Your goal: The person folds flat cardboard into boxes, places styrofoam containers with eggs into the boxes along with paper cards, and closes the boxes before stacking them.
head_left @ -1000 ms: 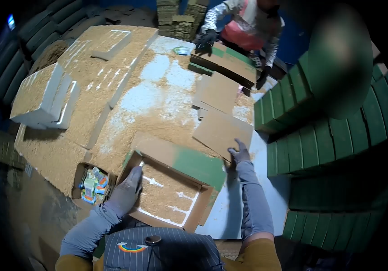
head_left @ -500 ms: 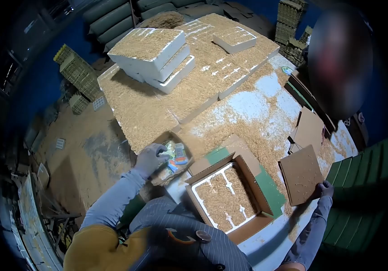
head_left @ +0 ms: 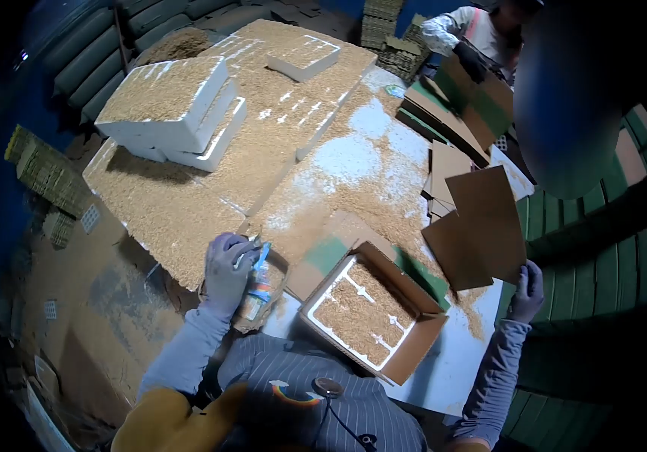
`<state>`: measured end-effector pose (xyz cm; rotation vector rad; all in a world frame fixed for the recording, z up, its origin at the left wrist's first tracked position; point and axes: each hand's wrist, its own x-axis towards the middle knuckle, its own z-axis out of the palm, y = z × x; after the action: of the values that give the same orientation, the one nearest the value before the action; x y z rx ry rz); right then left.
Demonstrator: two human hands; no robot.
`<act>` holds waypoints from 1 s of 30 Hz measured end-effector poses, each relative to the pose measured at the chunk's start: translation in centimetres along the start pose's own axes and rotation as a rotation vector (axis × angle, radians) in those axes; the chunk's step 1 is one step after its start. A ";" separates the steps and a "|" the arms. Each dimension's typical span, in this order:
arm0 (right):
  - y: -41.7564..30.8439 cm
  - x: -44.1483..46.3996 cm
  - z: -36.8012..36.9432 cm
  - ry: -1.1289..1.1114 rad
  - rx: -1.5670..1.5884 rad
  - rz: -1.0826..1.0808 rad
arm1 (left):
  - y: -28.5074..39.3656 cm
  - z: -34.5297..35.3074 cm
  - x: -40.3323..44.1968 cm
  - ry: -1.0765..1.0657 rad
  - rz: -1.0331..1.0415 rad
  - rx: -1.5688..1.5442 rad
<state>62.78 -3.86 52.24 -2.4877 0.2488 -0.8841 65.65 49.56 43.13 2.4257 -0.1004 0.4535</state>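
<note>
My left hand (head_left: 227, 273), in a grey glove, is closed at the fingertips on a small blue-and-white packet (head_left: 261, 261). Below it lies a small open cardboard carton (head_left: 272, 301) with more coloured packets inside. On the right, my gloved right hand (head_left: 527, 292) grips the lower corner of a brown cardboard sheet (head_left: 495, 215). A second brown piece (head_left: 455, 252) sits partly under that sheet. Between my hands stands an open cardboard box (head_left: 417, 343), holding a white foam tray (head_left: 328, 331) filled with sawdust-like material.
Several white foam boxes (head_left: 204, 124) are stacked on the sawdust-covered surface (head_left: 188, 207). Folded cartons (head_left: 444, 124) lie at the far right beside a co-worker's dark-gloved hand (head_left: 472, 62). Green stacked cartons (head_left: 591, 279) stand right of the table (head_left: 353, 158).
My left hand has lifted a blue packet out of the small carton. My right hand has raised the cardboard sheet, so a second piece shows. The view has shifted right; a co-worker now appears.
</note>
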 end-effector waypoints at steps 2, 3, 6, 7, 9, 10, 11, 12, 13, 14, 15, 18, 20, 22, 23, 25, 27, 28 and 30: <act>-2.8 -4.5 0.5 0.098 0.085 -0.167 | 4.6 -0.2 0.8 0.019 0.317 0.037; -4.7 -5.9 0.7 0.080 0.025 -0.393 | 6.8 1.0 0.5 -0.077 0.449 -0.091; -8.6 -10.7 1.4 0.009 -0.145 -0.462 | 10.8 6.8 -0.9 -0.461 0.825 0.214; -9.3 -11.9 1.2 -0.039 -0.199 -0.487 | 11.8 6.0 -0.6 -0.547 0.663 0.121; -8.8 -15.3 0.6 -0.169 -0.289 -0.591 | 11.3 4.7 1.1 -0.308 0.471 -0.034; -9.2 -16.5 0.3 -0.325 -0.268 -0.637 | 12.1 2.8 2.2 -0.191 0.386 -0.088; -10.2 -16.9 0.4 -0.500 -0.231 -0.667 | 13.2 1.3 3.1 -0.166 0.533 -0.063; -10.4 -17.7 0.8 -0.735 -0.232 -0.627 | 13.8 2.1 2.5 -0.180 0.546 -0.071; -9.6 -18.9 2.1 -0.897 -0.233 -0.618 | 14.5 3.5 1.8 -0.360 0.640 -0.022; -10.1 -19.1 3.1 -1.025 -0.317 -0.612 | 14.9 5.2 1.0 -0.531 0.737 0.029; -9.7 -19.6 4.6 -1.161 -0.326 -0.535 | 14.3 8.1 -0.5 -0.666 0.815 0.229; -8.8 -20.4 8.1 -1.434 -0.370 -0.340 | 12.4 15.1 -2.3 -1.030 0.776 0.629; -9.7 -18.6 6.0 -1.171 -0.274 -0.371 | 12.0 16.2 -0.7 -1.143 0.818 0.667; -8.9 -18.4 3.9 -0.922 -0.182 -0.418 | 12.3 13.2 1.1 -1.217 0.932 0.514; -7.5 -18.7 2.4 -0.671 -0.054 -0.082 | 12.7 10.4 2.2 -1.031 0.873 0.168; -3.4 -20.0 1.7 -0.315 0.350 0.496 | 11.1 7.7 4.2 -0.793 0.391 -0.457; -1.1 -21.3 3.6 -0.312 0.951 1.076 | 7.6 8.0 5.0 -0.893 -0.178 -0.814; 0.8 -23.2 5.5 -0.417 1.189 1.153 | 5.6 9.4 5.0 -1.051 -0.327 -0.905; 1.2 -24.7 9.4 -0.535 1.298 1.292 | 2.9 12.3 3.8 -1.213 -0.262 -0.408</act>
<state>49.56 6.71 31.86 -0.8773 0.6768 0.2204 72.28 39.76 37.32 1.9308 -0.3390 -1.0768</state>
